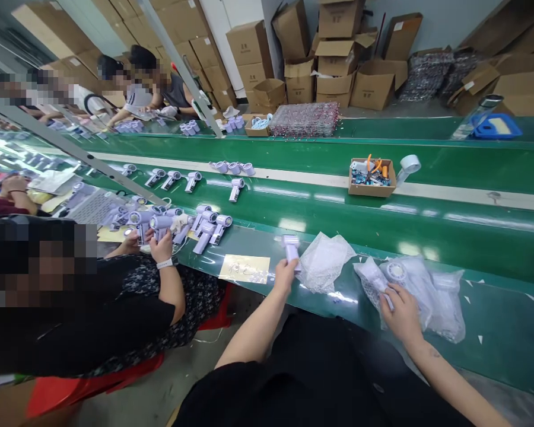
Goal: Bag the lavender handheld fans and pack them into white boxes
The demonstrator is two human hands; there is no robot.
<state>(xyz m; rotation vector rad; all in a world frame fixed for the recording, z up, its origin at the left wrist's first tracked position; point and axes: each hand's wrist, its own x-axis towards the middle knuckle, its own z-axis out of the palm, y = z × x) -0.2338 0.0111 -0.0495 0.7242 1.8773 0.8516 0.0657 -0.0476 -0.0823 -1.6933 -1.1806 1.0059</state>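
L hand (285, 276) fwd, grip closed round lilac fan (291, 246), R hand (401, 313) (palm down) w/ grip curled on bagged fan (372, 275)

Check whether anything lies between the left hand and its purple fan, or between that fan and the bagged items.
The left hand grips the purple fan, nothing between. Between that fan and the bagged items at the right hand, a translucent wrapper lies on the table.
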